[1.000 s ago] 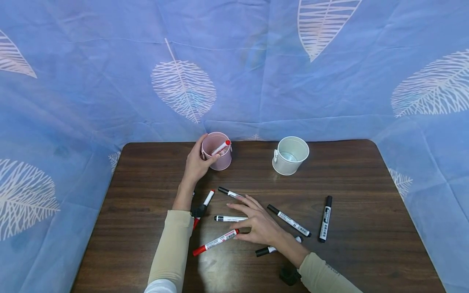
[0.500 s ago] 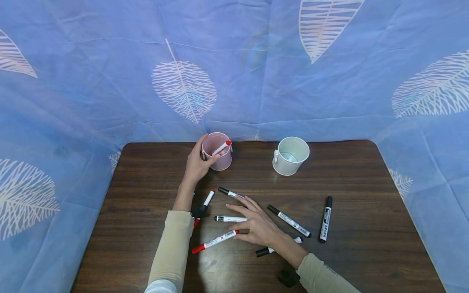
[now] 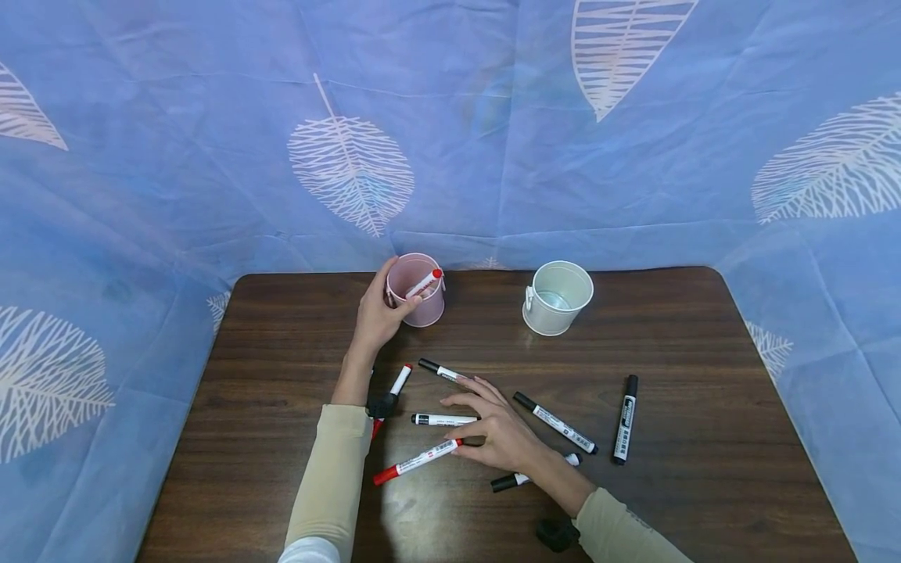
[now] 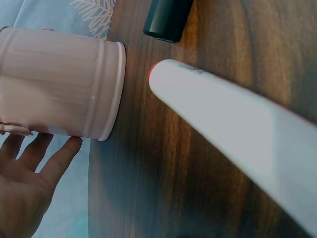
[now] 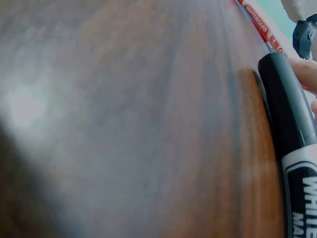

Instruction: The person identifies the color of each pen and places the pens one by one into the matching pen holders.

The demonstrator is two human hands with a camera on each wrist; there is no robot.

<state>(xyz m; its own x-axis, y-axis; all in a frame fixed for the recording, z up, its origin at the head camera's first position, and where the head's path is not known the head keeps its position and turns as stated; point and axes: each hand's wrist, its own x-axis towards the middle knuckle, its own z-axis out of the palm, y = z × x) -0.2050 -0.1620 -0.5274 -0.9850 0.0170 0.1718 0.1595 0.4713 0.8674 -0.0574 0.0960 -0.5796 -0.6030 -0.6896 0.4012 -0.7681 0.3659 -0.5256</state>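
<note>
Even, bright light with glare on the table point(image 3: 415, 516) (both wrist views blur close up).

makeshift recording booth: leaf-print sheet point(image 3: 450, 141) backdrop around wooden table point(image 3: 704, 469).
</note>
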